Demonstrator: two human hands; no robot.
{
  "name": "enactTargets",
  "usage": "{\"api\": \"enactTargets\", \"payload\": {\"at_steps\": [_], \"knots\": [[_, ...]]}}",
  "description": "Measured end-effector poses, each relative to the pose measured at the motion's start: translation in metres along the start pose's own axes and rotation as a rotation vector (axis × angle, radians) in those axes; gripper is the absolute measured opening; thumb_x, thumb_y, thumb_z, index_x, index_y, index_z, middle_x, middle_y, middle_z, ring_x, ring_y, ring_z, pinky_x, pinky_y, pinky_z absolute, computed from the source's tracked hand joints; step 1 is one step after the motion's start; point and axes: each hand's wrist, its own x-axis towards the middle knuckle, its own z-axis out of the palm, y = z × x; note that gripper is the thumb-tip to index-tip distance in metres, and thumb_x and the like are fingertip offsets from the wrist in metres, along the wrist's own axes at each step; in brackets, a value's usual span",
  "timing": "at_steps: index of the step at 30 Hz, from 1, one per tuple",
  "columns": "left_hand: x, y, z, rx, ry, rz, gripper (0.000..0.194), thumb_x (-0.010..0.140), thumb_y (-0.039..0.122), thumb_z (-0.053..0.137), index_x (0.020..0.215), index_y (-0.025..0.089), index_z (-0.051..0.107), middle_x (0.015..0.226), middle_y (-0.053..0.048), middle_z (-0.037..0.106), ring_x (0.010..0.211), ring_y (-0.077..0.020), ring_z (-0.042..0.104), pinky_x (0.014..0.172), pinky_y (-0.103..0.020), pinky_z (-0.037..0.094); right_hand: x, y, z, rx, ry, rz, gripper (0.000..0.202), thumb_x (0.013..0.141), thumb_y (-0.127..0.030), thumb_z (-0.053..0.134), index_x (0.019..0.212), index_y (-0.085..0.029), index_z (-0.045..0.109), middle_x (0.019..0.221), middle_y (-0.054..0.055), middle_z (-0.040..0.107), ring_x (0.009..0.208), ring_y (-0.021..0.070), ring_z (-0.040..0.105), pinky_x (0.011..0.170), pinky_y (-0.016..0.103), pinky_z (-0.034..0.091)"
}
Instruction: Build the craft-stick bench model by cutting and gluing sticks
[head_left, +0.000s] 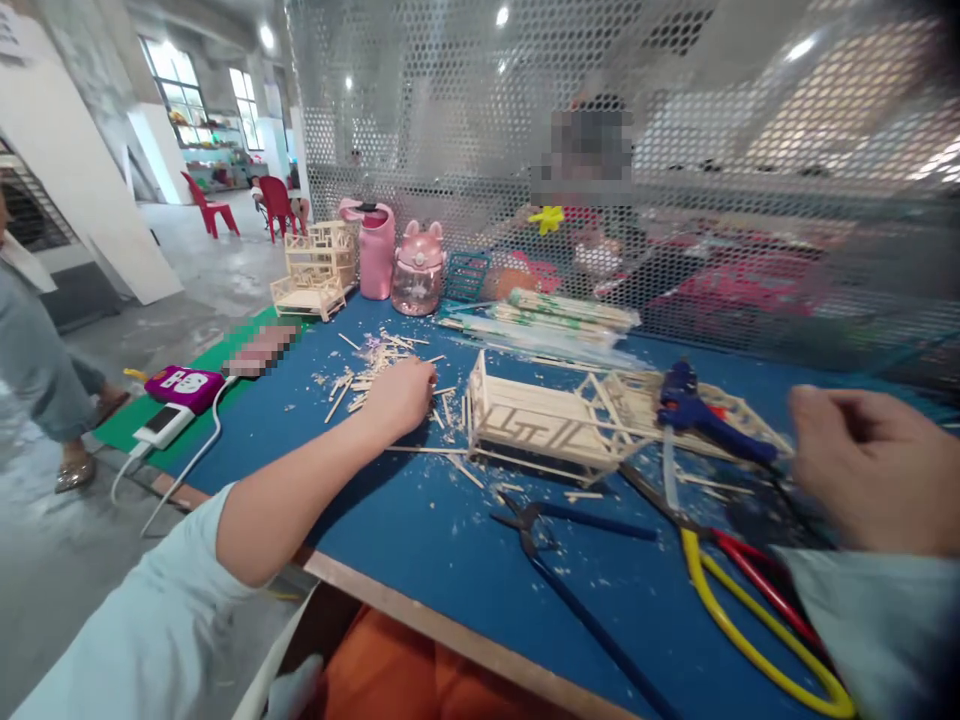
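My left hand (397, 395) rests at the edge of a loose heap of short wooden sticks (381, 355), its fingers curled and facing away, so their contents are hidden. Just right of it stands a small frame model built of wooden sticks (525, 408). A second flat stick piece (739, 425) lies behind, with a blue glue gun (679, 395) on top. My right hand (874, 465) is at the right edge near the glue gun, slightly blurred, fingers curled in; I cannot make out anything in them. Blue-handled nippers (529, 525) and scissors with yellow and red handles (694, 545) lie in front.
Farther back are a finished-looking stick model (319, 270), a pink bottle (376, 250), a pink-lidded clear bottle (418, 275) and bagged sticks (555, 325). A power bank (165, 425) with cables lies left. Perforated metal mesh (465, 120) borders the table; a person sits behind it.
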Motion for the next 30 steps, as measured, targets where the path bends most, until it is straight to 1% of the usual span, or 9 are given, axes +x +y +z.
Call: {"api": "enactTargets", "payload": {"at_steps": [2,6,8,12,14,16,22,27,30], "knots": [[0.003,0.0,-0.002,-0.013,0.012,0.049,0.029,0.081,0.009,0.043,0.101,0.016,0.063,0.1,-0.01,0.064,0.096,-0.0211,0.059,0.084,-0.033,0.046,-0.011,-0.014,-0.009,0.043,-0.05,-0.056,0.019,0.07,-0.038,0.043,0.07,-0.026,0.056,0.073,0.01,0.064,0.076,0.0261,0.061,0.066,0.038,0.043],[-0.003,-0.007,-0.014,-0.081,0.018,0.15,0.041,0.073,0.002,0.047,0.11,0.014,0.059,0.103,-0.009,0.062,0.096,-0.0191,0.057,0.084,-0.03,0.044,-0.034,-0.035,-0.016,0.195,-0.302,-0.261,0.022,0.064,-0.032,0.048,0.083,-0.025,0.058,0.081,0.006,0.066,0.077,0.0233,0.062,0.074,0.038,0.047],[-0.013,-0.013,-0.025,-0.085,-0.005,0.108,0.04,0.074,0.004,0.048,0.111,0.013,0.059,0.106,-0.01,0.061,0.096,-0.0184,0.057,0.083,-0.029,0.043,-0.043,-0.037,-0.014,0.265,-0.3,-0.269,0.027,0.067,-0.03,0.049,0.091,-0.025,0.058,0.079,0.005,0.065,0.073,0.0207,0.062,0.074,0.037,0.048],[-0.035,-0.022,-0.042,-0.051,-0.314,0.13,0.017,0.077,0.03,0.06,0.087,0.02,0.069,0.083,-0.004,0.066,0.077,-0.0184,0.058,0.067,-0.027,0.04,-0.058,-0.033,-0.01,0.299,-0.186,-0.282,0.028,0.071,-0.033,0.056,0.097,-0.022,0.062,0.077,0.004,0.064,0.067,0.0177,0.062,0.068,0.033,0.05],[-0.042,-0.022,-0.043,-0.073,-0.469,0.132,0.017,0.074,0.035,0.063,0.084,0.023,0.07,0.076,-0.001,0.067,0.069,-0.0167,0.058,0.06,-0.025,0.037,-0.062,-0.032,-0.01,0.271,-0.179,-0.29,0.026,0.072,-0.034,0.058,0.095,-0.022,0.063,0.076,0.004,0.065,0.065,0.0171,0.062,0.065,0.032,0.05],[-0.046,-0.02,-0.039,-0.056,-0.516,0.126,0.012,0.074,0.031,0.062,0.08,0.023,0.069,0.074,-0.001,0.068,0.067,-0.0164,0.059,0.057,-0.024,0.035,-0.065,-0.033,-0.011,0.244,-0.207,-0.296,0.024,0.074,-0.033,0.059,0.094,-0.022,0.063,0.077,0.005,0.066,0.066,0.0176,0.062,0.067,0.033,0.05],[-0.049,-0.025,-0.033,0.024,-0.403,0.082,0.015,0.078,0.026,0.052,0.076,0.022,0.067,0.078,-0.003,0.069,0.07,-0.0185,0.06,0.058,-0.025,0.037,-0.068,-0.035,-0.008,0.254,-0.271,-0.356,0.025,0.077,-0.035,0.055,0.096,-0.021,0.061,0.075,0.005,0.064,0.066,0.018,0.06,0.066,0.034,0.049],[-0.052,-0.037,-0.041,0.033,-0.211,-0.064,0.019,0.08,0.025,0.05,0.081,0.021,0.068,0.083,-0.004,0.071,0.074,-0.0195,0.062,0.063,-0.026,0.04,-0.071,-0.04,-0.004,0.285,-0.594,-0.38,0.038,0.072,-0.035,0.053,0.106,-0.017,0.052,0.072,0.003,0.059,0.059,0.0157,0.055,0.059,0.031,0.046],[-0.051,-0.041,-0.041,0.069,-0.221,-0.13,0.023,0.08,0.035,0.053,0.077,0.021,0.07,0.076,-0.005,0.071,0.068,-0.0202,0.061,0.058,-0.026,0.037,-0.074,-0.044,0.002,0.221,-0.707,-0.31,0.032,0.066,-0.041,0.059,0.087,-0.019,0.05,0.063,0.0,0.054,0.052,0.0147,0.051,0.052,0.029,0.042]]}}
